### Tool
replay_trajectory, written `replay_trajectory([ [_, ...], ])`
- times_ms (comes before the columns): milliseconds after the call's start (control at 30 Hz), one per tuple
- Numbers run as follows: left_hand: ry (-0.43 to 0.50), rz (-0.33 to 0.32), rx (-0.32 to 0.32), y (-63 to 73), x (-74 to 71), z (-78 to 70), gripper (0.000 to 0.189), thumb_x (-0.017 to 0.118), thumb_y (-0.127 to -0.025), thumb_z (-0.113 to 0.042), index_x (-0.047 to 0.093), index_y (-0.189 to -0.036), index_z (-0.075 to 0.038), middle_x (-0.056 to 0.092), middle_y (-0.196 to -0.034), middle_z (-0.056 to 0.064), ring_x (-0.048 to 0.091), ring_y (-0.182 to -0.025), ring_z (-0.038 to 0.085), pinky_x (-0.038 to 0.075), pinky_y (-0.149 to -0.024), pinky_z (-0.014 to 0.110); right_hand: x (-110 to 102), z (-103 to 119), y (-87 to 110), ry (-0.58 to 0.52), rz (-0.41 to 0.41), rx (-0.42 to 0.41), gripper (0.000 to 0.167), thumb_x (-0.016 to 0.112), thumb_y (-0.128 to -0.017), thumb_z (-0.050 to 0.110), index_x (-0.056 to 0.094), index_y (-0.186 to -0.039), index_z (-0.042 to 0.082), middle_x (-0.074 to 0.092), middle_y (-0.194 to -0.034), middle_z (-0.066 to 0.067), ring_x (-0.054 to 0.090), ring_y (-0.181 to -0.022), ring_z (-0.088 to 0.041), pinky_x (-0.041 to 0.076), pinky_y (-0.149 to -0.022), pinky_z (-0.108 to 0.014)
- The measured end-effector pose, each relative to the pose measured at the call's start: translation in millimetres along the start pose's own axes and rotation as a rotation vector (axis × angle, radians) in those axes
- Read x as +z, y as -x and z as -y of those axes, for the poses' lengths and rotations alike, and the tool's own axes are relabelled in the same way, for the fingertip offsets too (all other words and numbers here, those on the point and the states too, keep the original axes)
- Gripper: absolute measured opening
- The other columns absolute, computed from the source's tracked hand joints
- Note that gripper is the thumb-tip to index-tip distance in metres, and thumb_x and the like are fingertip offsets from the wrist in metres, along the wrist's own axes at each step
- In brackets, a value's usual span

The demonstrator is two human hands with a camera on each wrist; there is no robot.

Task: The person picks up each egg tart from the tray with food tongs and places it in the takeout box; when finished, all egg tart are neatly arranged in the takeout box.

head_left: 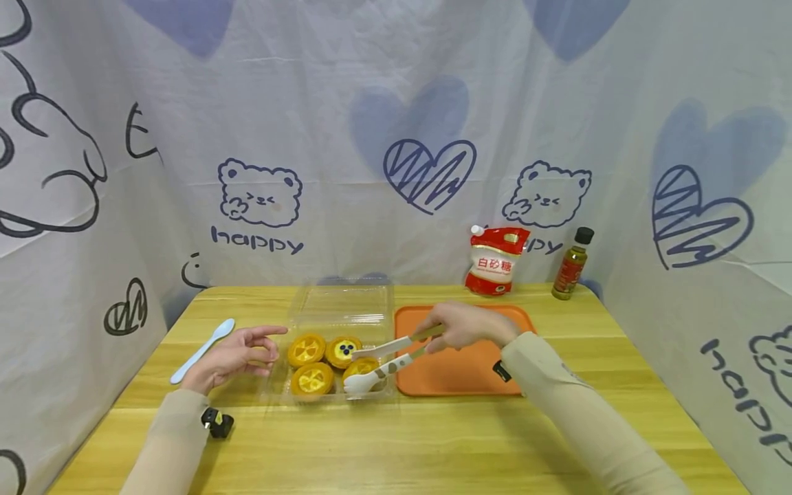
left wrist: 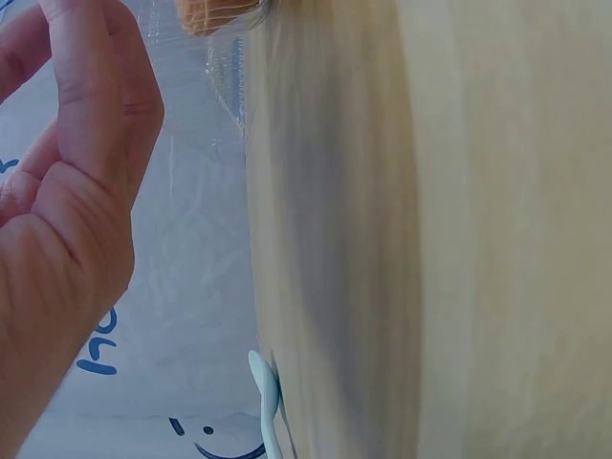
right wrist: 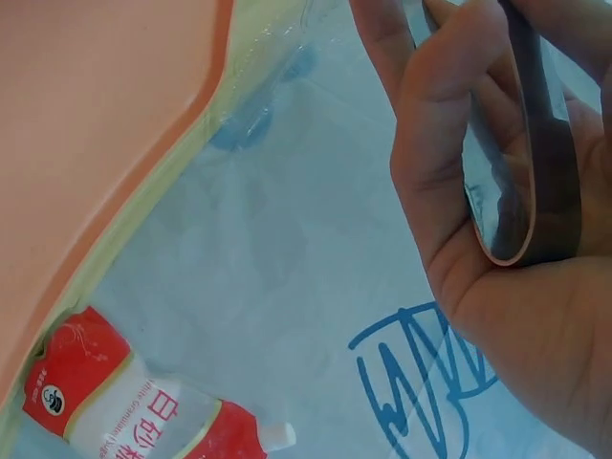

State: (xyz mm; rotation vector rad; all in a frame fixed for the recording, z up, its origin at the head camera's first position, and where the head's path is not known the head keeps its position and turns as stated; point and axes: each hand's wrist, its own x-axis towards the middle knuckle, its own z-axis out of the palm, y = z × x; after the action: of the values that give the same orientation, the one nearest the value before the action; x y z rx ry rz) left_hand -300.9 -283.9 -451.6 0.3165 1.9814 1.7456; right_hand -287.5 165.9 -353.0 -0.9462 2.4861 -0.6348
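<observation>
My right hand [head_left: 460, 325] grips a pair of tongs [head_left: 396, 342] above the right side of a clear plastic box [head_left: 379, 397]. The tongs' bent metal end shows inside the palm in the right wrist view. One tong arm reaches toward a tart [head_left: 339, 348] topped with dark berries; the other covers part of the front-right tart [head_left: 360, 368]. Whether the tongs touch either tart, I cannot tell. Two more tarts, a back-left one [head_left: 306, 350] and a front-left one [head_left: 312, 380], sit in the box. Beside its left edge hovers my left hand [head_left: 238, 352], fingers loosely bent, holding nothing.
The box's clear lid [head_left: 340, 302] stands raised at the back. An orange tray [head_left: 460, 386] lies right of the box. Behind it stand a red and white sugar pouch [head_left: 493, 261] and a dark-capped bottle [head_left: 570, 267]. A pale blue spoon [head_left: 204, 350] lies far left.
</observation>
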Motion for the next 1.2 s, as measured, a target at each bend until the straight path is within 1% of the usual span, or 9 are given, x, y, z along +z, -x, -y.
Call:
replay_trajectory([
  [167, 0.004, 0.0, 0.0, 0.1, -0.3, 0.3, 0.07, 0.064, -0.092, -0.002, 0.028, -0.151, 0.003, 0.063, -0.096, 0.005, 0.065, -0.075, 0.016, 0.061, -0.069, 0.031, -1, 1, -0.8, -0.024, 0.015, 0.036, 0.033, 0.072, -0.09, 0.02, 0.071, -0.122, 0.016, 0.071, -0.097, 0.007, 0.05, -0.053, -0.012, 0.044, -0.048, -0.022],
  [267, -0.004, -0.004, 0.003, 0.0, -0.8, 0.8, 0.07, 0.065, -0.092, -0.003, 0.028, -0.151, 0.002, 0.063, -0.096, 0.005, 0.065, -0.075, 0.016, 0.061, -0.068, 0.031, -2, -1, 1.7, -0.04, 0.022, 0.031, 0.032, 0.071, -0.09, 0.023, 0.07, -0.122, 0.021, 0.07, -0.1, 0.008, 0.052, -0.056, -0.012, 0.049, -0.051, -0.024],
  [400, -0.008, -0.002, 0.005, -0.2, -1.4, 1.4, 0.07, 0.064, -0.092, -0.003, 0.027, -0.151, 0.003, 0.063, -0.096, 0.005, 0.065, -0.075, 0.016, 0.061, -0.068, 0.031, -3, -6, 4.7, -0.058, 0.022, 0.016, 0.033, 0.071, -0.091, 0.025, 0.07, -0.123, 0.019, 0.07, -0.102, 0.007, 0.056, -0.06, -0.017, 0.054, -0.055, -0.03],
  [633, -0.003, -0.001, 0.004, -0.6, -1.7, 1.9, 0.07, 0.064, -0.092, -0.003, 0.027, -0.151, 0.003, 0.063, -0.096, 0.006, 0.065, -0.075, 0.016, 0.061, -0.069, 0.031, -3, -10, 7.1, -0.069, 0.011, -0.003, 0.036, 0.071, -0.091, 0.024, 0.068, -0.125, 0.015, 0.07, -0.103, 0.007, 0.055, -0.06, -0.017, 0.05, -0.054, -0.026],
  [833, -0.003, 0.0, 0.002, -0.5, -1.6, 1.9, 0.071, 0.065, -0.092, -0.003, 0.028, -0.151, 0.002, 0.064, -0.095, 0.004, 0.065, -0.075, 0.016, 0.061, -0.069, 0.031, 1, -14, 9.8, -0.061, -0.009, 0.009, 0.037, 0.07, -0.091, 0.025, 0.067, -0.127, 0.016, 0.07, -0.112, 0.003, 0.055, -0.06, -0.014, 0.054, -0.056, -0.03],
  [933, 0.0, 0.001, 0.001, -0.4, -1.6, 1.7, 0.071, 0.065, -0.092, -0.003, 0.028, -0.151, 0.002, 0.064, -0.096, 0.005, 0.065, -0.076, 0.016, 0.061, -0.069, 0.032, 3, -17, 11.9, -0.077, -0.027, 0.028, 0.038, 0.07, -0.091, 0.027, 0.067, -0.128, 0.02, 0.069, -0.119, 0.004, 0.06, -0.067, -0.014, 0.056, -0.06, -0.031],
  [1033, 0.004, 0.004, 0.004, -0.2, -1.6, 1.4, 0.071, 0.065, -0.092, -0.003, 0.027, -0.152, 0.003, 0.064, -0.096, 0.006, 0.065, -0.076, 0.016, 0.061, -0.07, 0.032, 6, -22, 15.0, -0.109, -0.051, 0.047, 0.04, 0.071, -0.091, 0.029, 0.066, -0.129, 0.021, 0.068, -0.124, 0.004, 0.063, -0.079, -0.018, 0.057, -0.065, -0.031],
  [1067, 0.006, 0.005, 0.005, -0.2, -1.5, 1.3, 0.071, 0.064, -0.092, -0.002, 0.026, -0.152, 0.003, 0.064, -0.096, 0.006, 0.065, -0.076, 0.016, 0.061, -0.069, 0.032, 7, -24, 16.0, -0.117, -0.059, 0.045, 0.04, 0.071, -0.091, 0.03, 0.066, -0.13, 0.022, 0.067, -0.126, 0.003, 0.063, -0.079, -0.019, 0.057, -0.065, -0.032],
  [1200, 0.006, 0.005, 0.006, 0.0, -2.0, 2.0, 0.071, 0.064, -0.092, -0.002, 0.026, -0.151, 0.003, 0.064, -0.095, 0.004, 0.065, -0.076, 0.016, 0.061, -0.069, 0.031, 14, -33, 18.6, -0.109, -0.107, 0.023, 0.041, 0.07, -0.092, 0.031, 0.065, -0.131, 0.02, 0.07, -0.116, 0.005, 0.058, -0.065, -0.018, 0.053, -0.058, -0.028],
])
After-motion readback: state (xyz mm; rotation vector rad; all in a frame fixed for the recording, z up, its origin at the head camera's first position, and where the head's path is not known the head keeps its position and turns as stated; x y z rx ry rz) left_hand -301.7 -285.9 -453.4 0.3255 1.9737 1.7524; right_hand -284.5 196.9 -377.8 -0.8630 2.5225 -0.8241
